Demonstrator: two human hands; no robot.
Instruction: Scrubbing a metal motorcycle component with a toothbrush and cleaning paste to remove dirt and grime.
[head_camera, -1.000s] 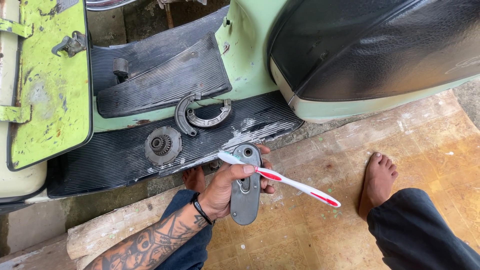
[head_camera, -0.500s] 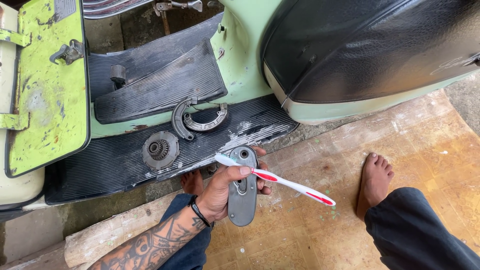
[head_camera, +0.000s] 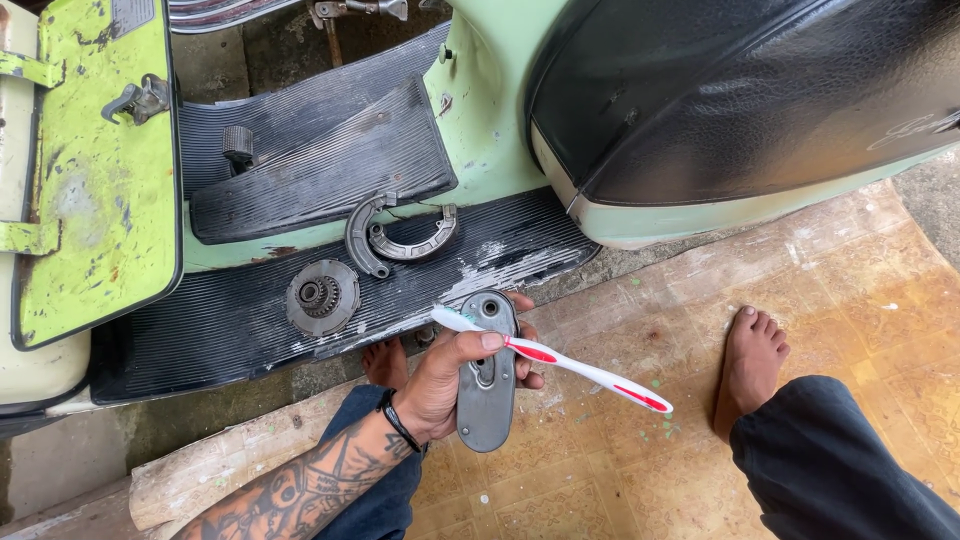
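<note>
My left hand (head_camera: 440, 385), on a tattooed forearm with a black wristband, comes in from the lower left. It grips an oblong grey metal cover plate (head_camera: 486, 410). The fingers wrap behind the plate and show at its right edge. The thumb pins a white and red toothbrush (head_camera: 590, 372) across the plate, with the bristle end (head_camera: 442, 316) near the scooter's black ribbed floor mat (head_camera: 220, 340). My right hand is out of view.
A round geared part (head_camera: 321, 297) and curved brake shoes (head_camera: 395, 238) lie on the mat of the pale green scooter (head_camera: 480, 120). An open lime-green lid (head_camera: 90, 180) stands at the left and the black seat (head_camera: 740, 80) at the upper right. My bare feet (head_camera: 752, 365) rest on patterned flooring.
The hand, plate and toothbrush stay almost where they were. Only the view shifts slightly.
</note>
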